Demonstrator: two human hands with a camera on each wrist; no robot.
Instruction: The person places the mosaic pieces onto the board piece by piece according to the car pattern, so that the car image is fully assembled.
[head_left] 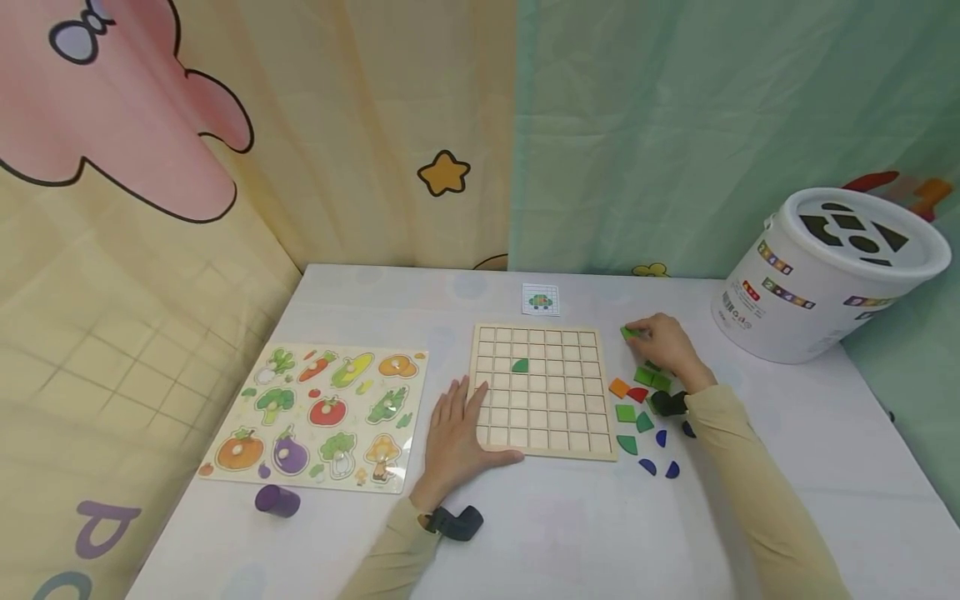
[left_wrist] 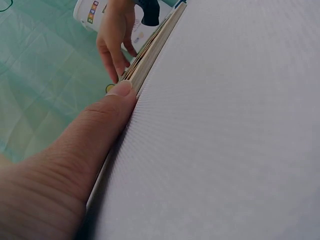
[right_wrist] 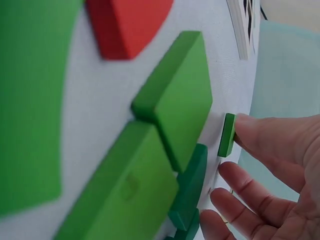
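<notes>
My left hand [head_left: 454, 437] lies at the near left corner of a wooden grid board [head_left: 547, 457], fingers stretched along its left side and thumb along its front edge. In the left wrist view the thumb [left_wrist: 107, 117] presses against that edge. One dark green quarter-circle piece [head_left: 521, 366] sits in a cell of the grid. Beyond the board's right side, my right hand [head_left: 663, 346] pinches a light green square block [right_wrist: 227, 135] between thumb and finger, low over the table. Nearer me lie light green squares [right_wrist: 182, 97] and a red piece [right_wrist: 127, 25].
Loose orange [head_left: 618, 387], green and blue [head_left: 648, 467] pieces lie right of the board. A pattern card [head_left: 541, 300] lies behind it. At the back right stands a white bucket [head_left: 795, 283] with a slotted lid. Left are a vegetable puzzle [head_left: 311, 477] and a purple cylinder [head_left: 277, 501].
</notes>
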